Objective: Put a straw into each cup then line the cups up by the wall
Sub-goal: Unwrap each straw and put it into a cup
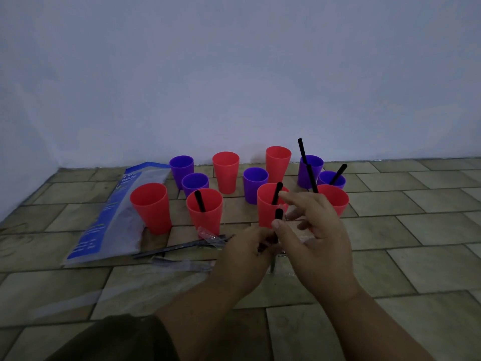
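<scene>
Several red and purple cups stand on the tiled floor near the wall. Black straws stick out of a red cup, a red cup by my hands, a red cup and two purple cups at the right. Other cups, such as the front-left red cup, hold none. My right hand pinches a black straw upright between thumb and finger. My left hand grips the straw's lower part and its clear wrapper.
A blue and clear plastic bag lies on the floor at the left. Wrapped black straws and clear wrappers lie in front of the cups. The white wall rises behind them.
</scene>
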